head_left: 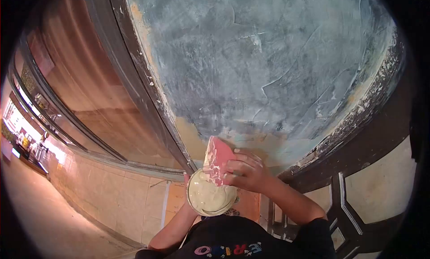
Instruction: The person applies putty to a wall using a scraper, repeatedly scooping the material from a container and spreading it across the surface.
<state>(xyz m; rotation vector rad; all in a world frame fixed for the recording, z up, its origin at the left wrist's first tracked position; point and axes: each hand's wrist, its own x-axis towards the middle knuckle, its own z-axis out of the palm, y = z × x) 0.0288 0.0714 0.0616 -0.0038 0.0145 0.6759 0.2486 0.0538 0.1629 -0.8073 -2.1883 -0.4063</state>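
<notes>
My right hand point(245, 169) is closed around a pink putty spreader point(222, 157), a flat plate smeared with cream-coloured paste along its left edge. The spreader's lower corner is over the rim of a round tub point(190, 194) of pale, wet putty point(210, 194). My left hand point(190, 209) supports that tub from its left side and below; most of its fingers are hidden behind the tub. In front of me rises a grey-blue wall point(268, 62) with patchy filler, raised ridges and a bare beige strip along the bottom.
A dark wooden frame point(134, 75) with chipped paint borders the wall on the left, beside glazed panels with a brown curtain point(89, 75). To the right are a dark trim point(349, 156) and a panelled dark-and-cream surface point(380, 187). Tiles point(116, 192) lie lower left.
</notes>
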